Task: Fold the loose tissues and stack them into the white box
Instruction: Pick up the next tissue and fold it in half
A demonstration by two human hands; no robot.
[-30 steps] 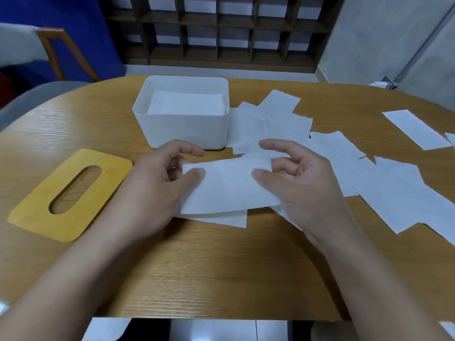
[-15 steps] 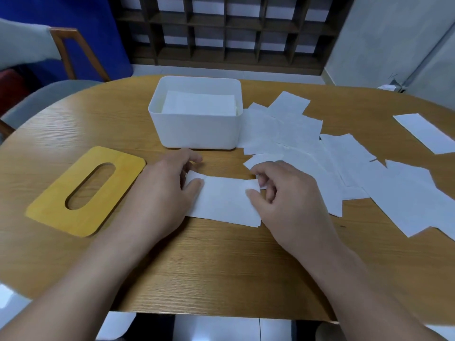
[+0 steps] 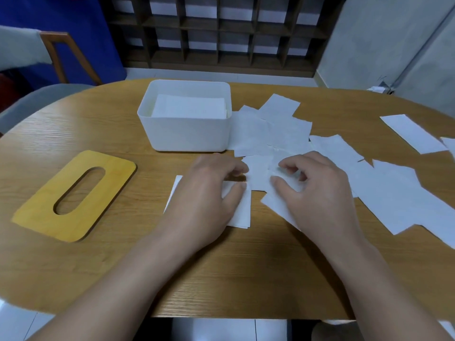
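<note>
The white box (image 3: 189, 136) stands at the table's far middle with a stack of folded tissues (image 3: 189, 108) inside. Loose tissues (image 3: 270, 134) lie spread to its right, reaching the table's right side. A folded tissue (image 3: 240, 212) lies in front of the box. My left hand (image 3: 209, 195) covers it, thumb on top and fingers curled over its far edge. Just to the right, my right hand (image 3: 317, 190) pinches a loose tissue (image 3: 259, 173) between thumb and curled fingers; the sheet wrinkles there.
A yellow wooden lid (image 3: 73, 195) with an oval slot lies flat at the left. One separate tissue (image 3: 413, 132) sits at the far right. A chair (image 3: 56, 57) stands beyond the table's left end, and a dark shelf unit lines the back wall.
Both hands folded the tissue over and laid it flat. My left hand slid right across it. My right hand let go and moved right onto a loose sheet.
</note>
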